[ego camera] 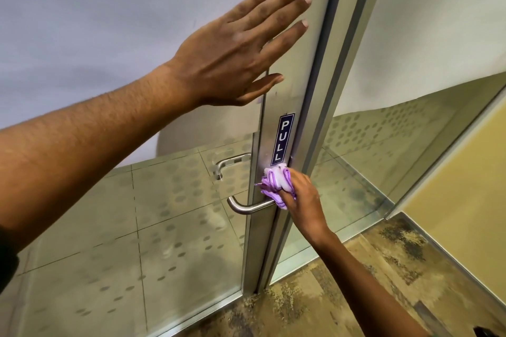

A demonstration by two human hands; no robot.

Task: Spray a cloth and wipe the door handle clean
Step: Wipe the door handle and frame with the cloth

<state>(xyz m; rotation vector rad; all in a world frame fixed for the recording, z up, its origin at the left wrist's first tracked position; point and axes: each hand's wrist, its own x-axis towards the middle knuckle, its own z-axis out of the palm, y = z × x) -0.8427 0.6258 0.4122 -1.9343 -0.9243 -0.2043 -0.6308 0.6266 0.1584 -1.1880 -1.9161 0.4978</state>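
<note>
A steel lever door handle [243, 207] juts left from the metal stile of a glass door [290, 68]. My right hand [304, 197] is shut on a bunched purple and white cloth [275, 182], pressed against the stile where the handle's base meets it, just under a blue PULL sticker [282, 139]. My left hand [235, 49] lies flat with fingers spread against the door, high up across the glass and the stile's edge. No spray bottle is in view.
A second handle [230, 163] shows through the glass on the door's far side. Frosted glass with dot pattern fills the left. A glass side panel [410, 145] and a yellow wall stand at right. Patterned carpet [356, 295] covers the floor below.
</note>
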